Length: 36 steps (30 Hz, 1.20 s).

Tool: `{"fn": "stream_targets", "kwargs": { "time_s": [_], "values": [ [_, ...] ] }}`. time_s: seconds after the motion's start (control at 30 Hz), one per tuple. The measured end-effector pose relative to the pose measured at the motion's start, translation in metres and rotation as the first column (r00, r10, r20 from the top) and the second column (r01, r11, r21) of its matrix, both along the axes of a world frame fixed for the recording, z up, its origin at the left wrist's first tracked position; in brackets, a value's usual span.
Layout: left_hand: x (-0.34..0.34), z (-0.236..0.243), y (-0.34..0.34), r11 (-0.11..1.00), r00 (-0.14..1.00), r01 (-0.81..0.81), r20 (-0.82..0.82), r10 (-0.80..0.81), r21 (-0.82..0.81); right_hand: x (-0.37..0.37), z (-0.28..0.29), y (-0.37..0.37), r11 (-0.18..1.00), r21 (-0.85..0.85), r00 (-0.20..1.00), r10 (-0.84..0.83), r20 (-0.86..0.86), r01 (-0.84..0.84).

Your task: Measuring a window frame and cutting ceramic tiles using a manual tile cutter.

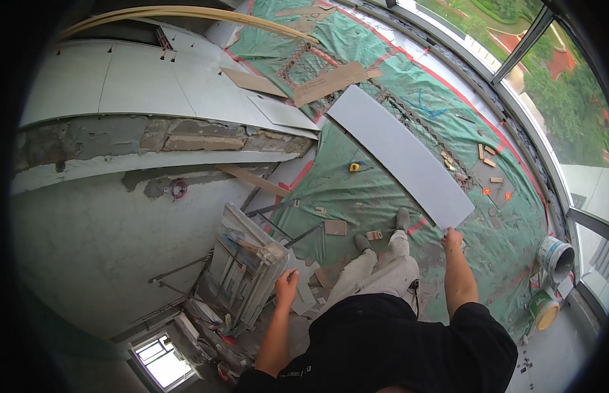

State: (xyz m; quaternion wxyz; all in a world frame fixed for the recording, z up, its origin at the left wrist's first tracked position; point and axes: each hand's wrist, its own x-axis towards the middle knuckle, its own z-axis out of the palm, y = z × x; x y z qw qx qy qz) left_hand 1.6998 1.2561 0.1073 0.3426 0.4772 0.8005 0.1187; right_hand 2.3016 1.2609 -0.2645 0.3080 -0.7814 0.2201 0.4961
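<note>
A long white panel [402, 154], resembling a large tile, lies slantwise ahead of me, its far end near a sheet of brown cardboard [332, 83]. My right hand [452, 239] grips its near corner, fingers partly hidden by the edge. What bears the panel's weight underneath cannot be seen. My left hand [286, 287] hangs apart from the panel with its fingers curled in and nothing visible in them. Closest to that hand is a cluttered work stand [249, 259] carrying boards and a wooden-handled tool.
Green sheeting [343, 193] covers the floor, with a yellow tape measure [354, 168] on it. A metal lattice frame [419, 124] runs beside the panel. Small wooden blocks [486, 152] and two buckets [554, 257] stand toward the windows. White wall tiles [141, 82] line the left.
</note>
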Motion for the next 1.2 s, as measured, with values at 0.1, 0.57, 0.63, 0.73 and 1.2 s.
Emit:
{"fn": "stream_targets", "kwargs": {
  "time_s": [0.1, 0.57, 0.63, 0.73, 1.2],
  "values": [
    [-0.023, -0.015, -0.037, 0.995, 0.997, -0.067, -0.034, 0.064, -0.077, 0.008, -0.003, -0.015, 0.982, 0.032, 0.978, -0.184, -0.098, 0.188],
    [0.047, -0.005, -0.054, 0.954, 0.988, 0.106, 0.141, -0.069, -0.281, -0.03, 0.0, -0.031, 0.82, 0.171, 0.834, -0.552, -0.014, 0.546],
    [0.046, -0.007, -0.045, 0.957, 0.993, 0.108, 0.066, -0.093, -0.268, -0.042, 0.024, -0.019, 0.907, -0.227, 0.769, 0.422, 0.481, -0.356],
    [0.071, -0.041, 0.038, 0.958, 0.969, 0.219, 0.158, -0.191, -0.184, -0.025, 0.035, -0.008, 0.923, -0.178, 0.742, 0.381, 0.551, -0.342],
    [0.184, -0.119, 0.347, 0.901, 0.852, 0.426, 0.3, -0.429, 0.08, -0.005, 0.011, -0.006, 0.955, -0.167, 0.897, 0.289, 0.335, -0.246]
  ]
}}
